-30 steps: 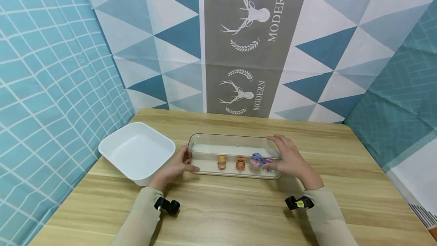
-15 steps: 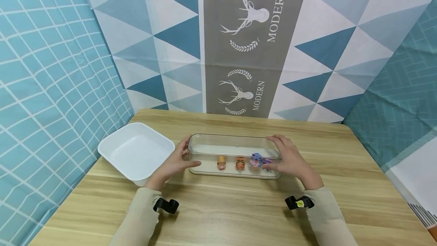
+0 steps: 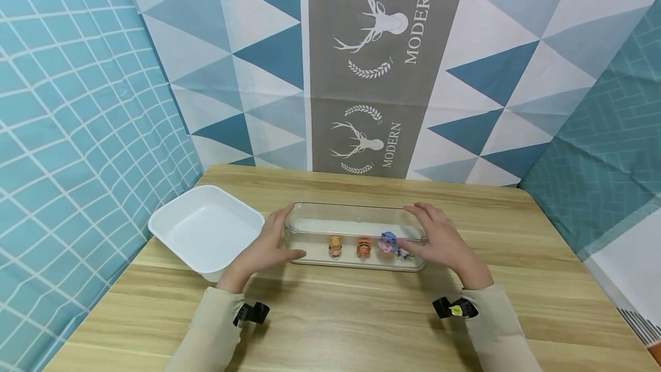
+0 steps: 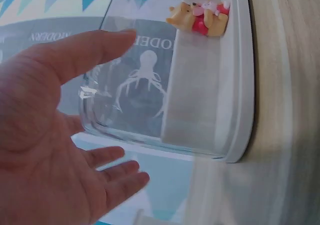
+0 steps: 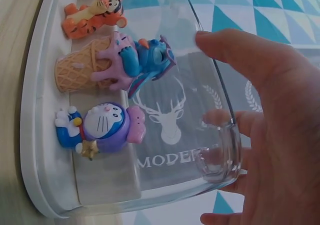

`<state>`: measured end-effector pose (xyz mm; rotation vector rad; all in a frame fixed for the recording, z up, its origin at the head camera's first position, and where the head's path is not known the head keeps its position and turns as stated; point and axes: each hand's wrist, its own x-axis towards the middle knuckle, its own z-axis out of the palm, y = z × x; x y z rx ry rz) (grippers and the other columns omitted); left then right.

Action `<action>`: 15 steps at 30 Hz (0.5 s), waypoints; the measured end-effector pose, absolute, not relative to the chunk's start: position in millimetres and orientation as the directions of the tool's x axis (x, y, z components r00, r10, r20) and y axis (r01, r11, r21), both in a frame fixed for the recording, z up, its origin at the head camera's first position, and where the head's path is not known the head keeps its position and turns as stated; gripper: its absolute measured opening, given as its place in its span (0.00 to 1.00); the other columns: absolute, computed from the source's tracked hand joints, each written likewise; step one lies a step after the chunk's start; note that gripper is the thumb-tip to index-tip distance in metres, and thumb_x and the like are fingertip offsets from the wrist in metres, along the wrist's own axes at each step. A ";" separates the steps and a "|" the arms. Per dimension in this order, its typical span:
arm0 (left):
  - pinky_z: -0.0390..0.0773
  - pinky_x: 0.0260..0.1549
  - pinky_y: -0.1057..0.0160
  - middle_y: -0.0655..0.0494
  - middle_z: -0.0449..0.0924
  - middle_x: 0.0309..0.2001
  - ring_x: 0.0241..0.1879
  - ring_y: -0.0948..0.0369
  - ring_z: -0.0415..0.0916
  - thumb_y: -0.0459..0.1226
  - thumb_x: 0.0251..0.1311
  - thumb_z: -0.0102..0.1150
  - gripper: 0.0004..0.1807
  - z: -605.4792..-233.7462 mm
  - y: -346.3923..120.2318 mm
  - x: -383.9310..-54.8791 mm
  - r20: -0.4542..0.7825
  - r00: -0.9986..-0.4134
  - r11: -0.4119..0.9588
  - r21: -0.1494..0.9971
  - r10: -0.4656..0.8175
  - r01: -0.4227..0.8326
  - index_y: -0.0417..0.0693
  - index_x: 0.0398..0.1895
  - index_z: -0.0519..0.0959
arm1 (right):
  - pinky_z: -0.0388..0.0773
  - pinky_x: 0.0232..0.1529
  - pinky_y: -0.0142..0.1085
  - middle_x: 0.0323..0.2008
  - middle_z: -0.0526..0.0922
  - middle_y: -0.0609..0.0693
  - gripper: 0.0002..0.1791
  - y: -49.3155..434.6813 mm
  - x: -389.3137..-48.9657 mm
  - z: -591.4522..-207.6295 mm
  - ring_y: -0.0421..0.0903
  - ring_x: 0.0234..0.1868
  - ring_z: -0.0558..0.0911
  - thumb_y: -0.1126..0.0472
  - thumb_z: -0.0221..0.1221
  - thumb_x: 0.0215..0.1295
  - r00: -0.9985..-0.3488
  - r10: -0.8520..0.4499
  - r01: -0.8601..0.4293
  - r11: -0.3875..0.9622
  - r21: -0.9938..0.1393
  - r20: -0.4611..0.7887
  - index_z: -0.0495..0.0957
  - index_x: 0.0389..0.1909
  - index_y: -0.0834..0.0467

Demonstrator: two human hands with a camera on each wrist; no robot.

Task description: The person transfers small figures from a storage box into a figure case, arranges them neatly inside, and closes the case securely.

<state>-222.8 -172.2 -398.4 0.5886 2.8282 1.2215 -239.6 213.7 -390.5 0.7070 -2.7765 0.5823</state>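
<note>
A long clear plastic box point(image 3: 315, 225) with a white base point(image 4: 245, 85) stands on the table, holding a row of small figurines. They are a yellow bear point(image 4: 192, 20) with a pink companion, an orange tiger point(image 5: 95, 20), a blue Stitch in an ice-cream cone point(image 5: 82, 67) and a blue-and-white cat point(image 5: 105, 120). My left hand point(image 3: 263, 248) is spread around the box's left end, thumb in front and fingers behind; the left wrist view shows its fingers loosely extended. Around the right end lies my right hand point(image 3: 441, 240), fingers beyond the clear corner, thumb near the upper edge. Firm contact is unclear.
A white basin point(image 3: 206, 228) stands to the left of the box, close to my left forearm. The wooden table point(image 3: 341, 320) extends in front and to the right. Patterned cloth walls point(image 3: 258, 62) enclose its back and sides.
My left hand has shifted up along the box's left end, its fingers straightening from a closer hold. My right hand has eased slightly outward, uncovering more of the rightmost figurine. The box stays nearly still.
</note>
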 end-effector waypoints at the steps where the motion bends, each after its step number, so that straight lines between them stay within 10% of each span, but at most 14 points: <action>1: 0.56 0.64 0.32 0.24 0.43 0.72 0.72 0.31 0.43 0.41 0.53 0.74 0.58 -397.1 -170.8 -221.4 0.136 -0.931 0.647 0.685 0.338 0.335 0.36 0.78 0.44 | 0.57 0.62 0.69 0.67 0.64 0.68 0.41 213.3 -238.3 -389.3 0.68 0.69 0.61 0.43 0.65 0.62 -0.864 -0.408 -0.492 0.809 -0.322 0.295 0.65 0.71 0.59; 15: 0.65 0.61 0.36 0.26 0.55 0.70 0.68 0.30 0.53 0.53 0.51 0.74 0.54 -376.9 -149.3 -201.3 0.246 -0.928 0.883 0.313 0.281 0.351 0.38 0.75 0.57 | 0.44 0.65 0.72 0.72 0.58 0.66 0.35 203.0 -223.2 -378.1 0.68 0.73 0.53 0.42 0.56 0.70 -0.883 -0.396 -0.461 0.835 -0.302 0.254 0.66 0.71 0.55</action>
